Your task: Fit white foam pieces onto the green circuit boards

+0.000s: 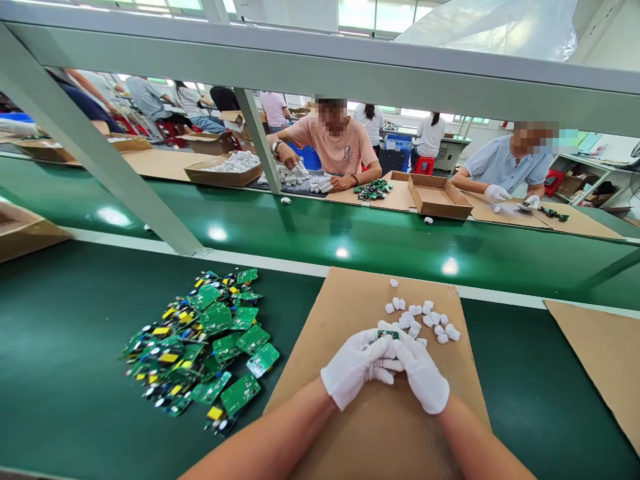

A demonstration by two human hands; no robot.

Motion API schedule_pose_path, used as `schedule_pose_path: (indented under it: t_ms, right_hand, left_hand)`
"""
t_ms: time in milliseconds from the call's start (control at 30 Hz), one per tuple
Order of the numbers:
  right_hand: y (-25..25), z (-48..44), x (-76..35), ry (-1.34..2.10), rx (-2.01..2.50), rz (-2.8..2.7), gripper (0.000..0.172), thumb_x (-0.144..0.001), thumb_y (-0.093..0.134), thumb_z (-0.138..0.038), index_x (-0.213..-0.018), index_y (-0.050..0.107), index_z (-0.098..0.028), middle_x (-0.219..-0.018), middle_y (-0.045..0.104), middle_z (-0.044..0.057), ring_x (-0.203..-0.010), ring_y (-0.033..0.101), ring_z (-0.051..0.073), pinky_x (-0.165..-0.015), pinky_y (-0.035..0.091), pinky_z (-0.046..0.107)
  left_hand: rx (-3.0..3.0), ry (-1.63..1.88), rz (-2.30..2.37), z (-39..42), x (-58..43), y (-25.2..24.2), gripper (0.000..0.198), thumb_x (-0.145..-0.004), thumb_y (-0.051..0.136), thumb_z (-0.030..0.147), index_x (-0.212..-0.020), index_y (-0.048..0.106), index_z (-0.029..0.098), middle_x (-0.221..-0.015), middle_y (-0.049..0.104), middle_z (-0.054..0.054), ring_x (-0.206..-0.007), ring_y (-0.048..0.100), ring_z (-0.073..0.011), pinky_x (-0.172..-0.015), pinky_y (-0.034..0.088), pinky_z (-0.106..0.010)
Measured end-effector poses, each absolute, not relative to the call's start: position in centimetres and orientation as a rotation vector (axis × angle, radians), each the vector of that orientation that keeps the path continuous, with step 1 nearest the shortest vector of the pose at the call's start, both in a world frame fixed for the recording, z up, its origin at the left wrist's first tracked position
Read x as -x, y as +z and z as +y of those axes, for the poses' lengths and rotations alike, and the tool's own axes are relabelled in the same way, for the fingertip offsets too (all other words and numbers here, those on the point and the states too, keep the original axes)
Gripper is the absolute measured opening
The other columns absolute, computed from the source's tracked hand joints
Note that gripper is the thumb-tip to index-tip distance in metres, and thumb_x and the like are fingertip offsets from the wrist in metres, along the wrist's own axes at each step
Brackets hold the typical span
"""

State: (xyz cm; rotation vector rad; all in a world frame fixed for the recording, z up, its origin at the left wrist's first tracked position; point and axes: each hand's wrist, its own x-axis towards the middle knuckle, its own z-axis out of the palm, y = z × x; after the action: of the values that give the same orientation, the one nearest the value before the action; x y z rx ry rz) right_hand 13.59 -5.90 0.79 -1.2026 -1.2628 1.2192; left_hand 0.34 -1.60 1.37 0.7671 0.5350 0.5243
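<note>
Both my hands wear white gloves and meet over a brown cardboard sheet (345,333). Between their fingertips is a small green circuit board (389,335), mostly covered by the gloves. My left hand (357,363) grips it from the left, fingers curled under. My right hand (421,370) closes on it from the other side. Just beyond the fingers lie several small white pieces (429,320), loosely scattered on the cardboard. To the left, a heap of green circuit boards (200,347) with yellow and black components rests on the dark green bench.
A pale metal frame (320,57) crosses above, with a slanted post (110,140) at left. Behind runs a green conveyor belt (320,233). Across it, two people (345,143) sit working beside cardboard trays (440,197). Another cardboard sheet (600,360) lies at right, a box (25,230) at left.
</note>
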Motion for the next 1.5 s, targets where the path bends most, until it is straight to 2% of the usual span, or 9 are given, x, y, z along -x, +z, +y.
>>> schedule_pose_path:
  t_ms: [100, 267, 467, 633, 933, 1067, 1167, 1267, 1500]
  right_hand:
    - [0.9, -5.9, -13.9, 1.184, 1.235, -1.284, 0.045, -0.085, 0.044, -0.053, -0.114, 0.060, -0.022, -0.119, 0.060, 0.007, -0.115, 0.050, 0.022, -0.103, 0.035, 0.041]
    - [1.7, -6.0, -14.3, 1.193, 1.313, -1.256, 0.039, -0.088, 0.039, -0.049, -0.101, 0.064, -0.022, -0.092, 0.067, 0.004, -0.089, 0.060, 0.019, -0.086, 0.049, 0.036]
    - [1.9, -5.9, -13.8, 1.094, 1.269, -1.340, 0.039, -0.089, 0.037, -0.047, -0.083, 0.065, -0.021, -0.087, 0.066, 0.003, -0.090, 0.057, 0.020, -0.092, 0.043, 0.037]
    - [1.8, -6.1, -14.0, 1.081, 1.276, -1.374, 0.038, -0.089, 0.038, -0.047, -0.081, 0.064, -0.021, -0.080, 0.065, 0.002, -0.080, 0.058, 0.018, -0.085, 0.046, 0.034]
    - [1.4, -6.0, -13.8, 1.021, 1.334, -1.436, 0.040, -0.088, 0.042, -0.047, -0.114, 0.059, -0.022, -0.117, 0.061, 0.007, -0.112, 0.051, 0.023, -0.101, 0.035, 0.040]
    - [1.9, -6.2, -15.5, 0.957, 1.349, -1.444, 0.043, -0.089, 0.037, -0.046, -0.121, 0.052, -0.022, -0.115, 0.061, 0.007, -0.093, 0.059, 0.019, -0.089, 0.044, 0.037]
    - [2.7, -6.3, -17.7, 0.807, 1.530, -1.340, 0.038, -0.089, 0.037, -0.043, -0.113, 0.056, -0.021, -0.093, 0.067, 0.006, -0.068, 0.059, 0.016, -0.068, 0.048, 0.032]
    - [3.2, -6.3, -19.3, 0.543, 1.868, -1.504, 0.023, -0.085, 0.046, -0.036, -0.090, 0.064, -0.025, -0.079, 0.066, 0.002, -0.072, 0.058, 0.017, -0.067, 0.044, 0.031]
    - [2.5, -5.9, -18.8, 0.222, 2.262, -2.053, 0.014, -0.072, 0.059, -0.023, -0.085, 0.063, -0.025, -0.101, 0.058, 0.006, -0.090, 0.051, 0.022, -0.073, 0.035, 0.033]
  left_hand:
    - [-0.757, 0.534, 0.526, -1.6, -0.5, 1.2, 0.029, -0.073, 0.065, 0.040, -0.080, 0.057, 0.012, -0.072, 0.061, -0.006, -0.064, 0.060, -0.0134, -0.055, 0.049, -0.023]
    - [-0.558, 0.478, 0.464, -1.3, -0.4, 1.2, 0.035, -0.079, 0.057, 0.044, -0.093, 0.060, 0.013, -0.088, 0.064, -0.011, -0.075, 0.063, -0.0183, -0.062, 0.048, -0.026]
    - [-0.650, 0.522, 0.501, -1.5, -0.1, 1.2, 0.028, -0.072, 0.067, 0.038, -0.075, 0.061, 0.010, -0.067, 0.056, -0.004, -0.059, 0.055, -0.0097, -0.052, 0.043, -0.019]
    - [-0.637, 0.532, 0.533, -1.6, -0.3, 1.1, 0.032, -0.072, 0.066, 0.042, -0.078, 0.062, 0.011, -0.074, 0.061, -0.007, -0.066, 0.061, -0.0149, -0.057, 0.048, -0.024]
    - [-0.869, 0.494, 0.470, -1.5, -0.1, 1.8, 0.035, -0.075, 0.063, 0.042, -0.092, 0.060, 0.012, -0.083, 0.063, -0.009, -0.073, 0.061, -0.0149, -0.063, 0.049, -0.024]
    - [-0.848, 0.550, 0.511, -0.6, 0.4, 2.2, 0.024, -0.075, 0.064, 0.035, -0.084, 0.057, 0.014, -0.083, 0.060, -0.006, -0.071, 0.059, -0.0120, -0.058, 0.047, -0.020]
    - [-0.699, 0.685, 0.554, 0.3, 0.7, 2.4, 0.021, -0.075, 0.065, 0.033, -0.081, 0.054, 0.015, -0.091, 0.060, -0.005, -0.072, 0.059, -0.0101, -0.058, 0.046, -0.018]
    - [-0.648, 0.780, 0.667, 0.8, 0.8, 2.5, 0.026, -0.072, 0.068, 0.029, -0.091, 0.054, 0.018, -0.105, 0.058, -0.007, -0.083, 0.062, -0.0138, -0.068, 0.049, -0.022]
    - [-1.061, 0.789, 0.791, 4.3, -0.6, 4.1, 0.054, -0.074, 0.063, 0.040, -0.120, 0.043, 0.020, -0.083, 0.058, -0.002, -0.081, 0.061, -0.0164, -0.071, 0.048, -0.029]
